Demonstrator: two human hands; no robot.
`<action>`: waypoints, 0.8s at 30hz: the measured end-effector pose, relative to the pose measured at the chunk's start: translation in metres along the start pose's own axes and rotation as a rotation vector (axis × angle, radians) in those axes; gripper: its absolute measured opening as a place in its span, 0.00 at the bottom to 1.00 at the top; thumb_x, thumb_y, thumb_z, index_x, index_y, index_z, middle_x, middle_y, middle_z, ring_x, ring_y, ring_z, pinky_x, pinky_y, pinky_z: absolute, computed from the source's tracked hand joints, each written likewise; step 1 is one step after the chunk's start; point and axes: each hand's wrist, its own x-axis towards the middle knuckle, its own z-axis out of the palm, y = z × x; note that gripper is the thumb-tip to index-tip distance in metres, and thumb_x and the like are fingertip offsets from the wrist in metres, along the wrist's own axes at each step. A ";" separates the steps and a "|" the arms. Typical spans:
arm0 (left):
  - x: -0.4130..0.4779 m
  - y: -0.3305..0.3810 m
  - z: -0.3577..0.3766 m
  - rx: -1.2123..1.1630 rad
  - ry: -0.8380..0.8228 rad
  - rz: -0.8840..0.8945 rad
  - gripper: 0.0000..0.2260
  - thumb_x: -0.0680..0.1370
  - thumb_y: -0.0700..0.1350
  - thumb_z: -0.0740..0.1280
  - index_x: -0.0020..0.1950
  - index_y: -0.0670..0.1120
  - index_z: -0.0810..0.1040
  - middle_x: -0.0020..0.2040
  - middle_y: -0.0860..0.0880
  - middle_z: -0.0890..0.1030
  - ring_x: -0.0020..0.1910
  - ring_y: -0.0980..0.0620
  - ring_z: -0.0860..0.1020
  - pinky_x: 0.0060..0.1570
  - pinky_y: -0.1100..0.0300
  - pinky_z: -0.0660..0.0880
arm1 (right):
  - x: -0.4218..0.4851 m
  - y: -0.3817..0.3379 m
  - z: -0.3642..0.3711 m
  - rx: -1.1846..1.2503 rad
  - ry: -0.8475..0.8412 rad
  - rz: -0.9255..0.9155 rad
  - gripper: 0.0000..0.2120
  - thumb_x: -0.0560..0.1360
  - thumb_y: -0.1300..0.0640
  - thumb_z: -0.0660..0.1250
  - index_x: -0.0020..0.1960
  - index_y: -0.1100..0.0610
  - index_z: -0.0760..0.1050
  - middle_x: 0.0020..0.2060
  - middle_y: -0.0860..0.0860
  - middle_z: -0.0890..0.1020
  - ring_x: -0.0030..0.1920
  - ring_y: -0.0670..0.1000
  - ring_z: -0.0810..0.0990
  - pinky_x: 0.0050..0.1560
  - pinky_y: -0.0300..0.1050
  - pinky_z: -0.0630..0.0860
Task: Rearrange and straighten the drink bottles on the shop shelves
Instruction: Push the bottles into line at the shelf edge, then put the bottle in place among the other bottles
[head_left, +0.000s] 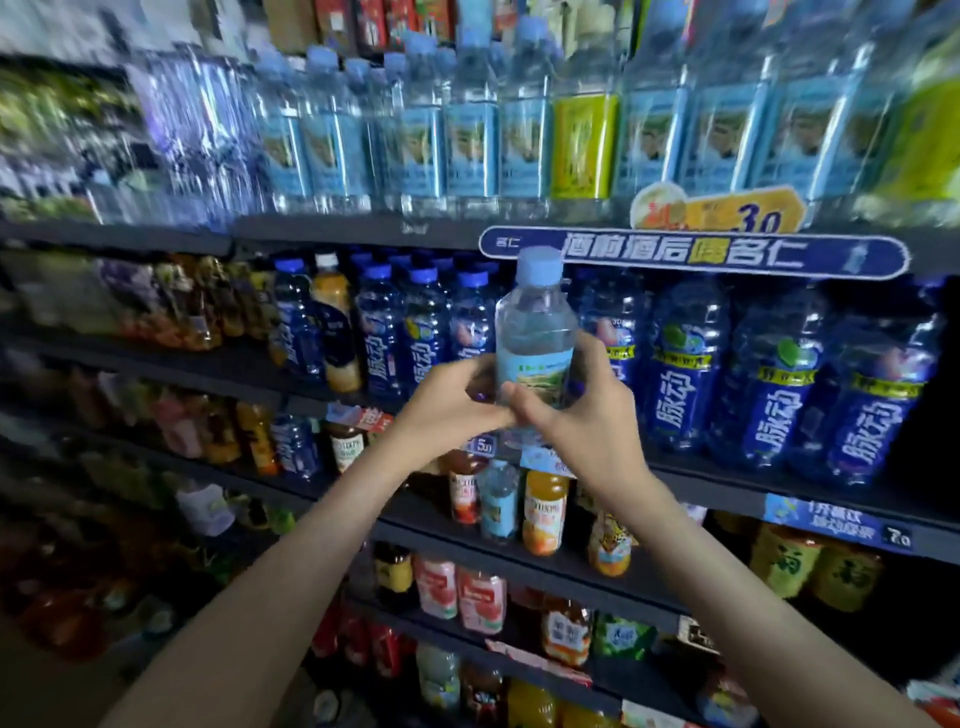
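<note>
While both hands curl around it, the bottle (535, 332) stands upright between left fingers (470, 379) and right fingers (597, 358).

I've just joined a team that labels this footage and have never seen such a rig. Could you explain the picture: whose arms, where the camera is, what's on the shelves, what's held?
No machine here: a person works with bare hands. The one picture comes from a wide-angle camera on their head, so both arms reach in from below and the edges look blurred. The left hand and right hand together hold a clear bottle with a pale blue cap, roughly upright, in front of the shop shelves. The top shelf carries similar water bottles, with one yellow-labelled bottle among them. Behind the hands stand dark blue bottles under a blue banner. Lower shelves hold juice bottles.
</note>
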 end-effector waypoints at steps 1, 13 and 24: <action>0.007 0.001 -0.012 0.005 -0.005 0.024 0.19 0.70 0.36 0.73 0.59 0.50 0.79 0.53 0.57 0.83 0.52 0.62 0.80 0.51 0.66 0.75 | 0.009 -0.005 0.008 0.005 0.023 -0.002 0.31 0.67 0.49 0.76 0.66 0.54 0.68 0.53 0.43 0.80 0.52 0.40 0.77 0.51 0.35 0.74; 0.058 -0.020 -0.138 0.045 0.107 0.258 0.21 0.69 0.41 0.74 0.61 0.50 0.78 0.52 0.60 0.82 0.51 0.65 0.80 0.47 0.72 0.74 | 0.084 -0.063 0.113 -0.029 0.148 -0.089 0.26 0.69 0.49 0.74 0.63 0.52 0.70 0.49 0.40 0.78 0.48 0.33 0.76 0.45 0.25 0.70; 0.117 0.014 -0.218 0.193 0.248 0.419 0.30 0.73 0.51 0.71 0.73 0.57 0.65 0.64 0.62 0.73 0.63 0.65 0.71 0.62 0.63 0.69 | 0.183 -0.127 0.156 -0.233 0.260 -0.181 0.23 0.71 0.47 0.71 0.56 0.59 0.67 0.47 0.49 0.73 0.45 0.47 0.71 0.38 0.37 0.63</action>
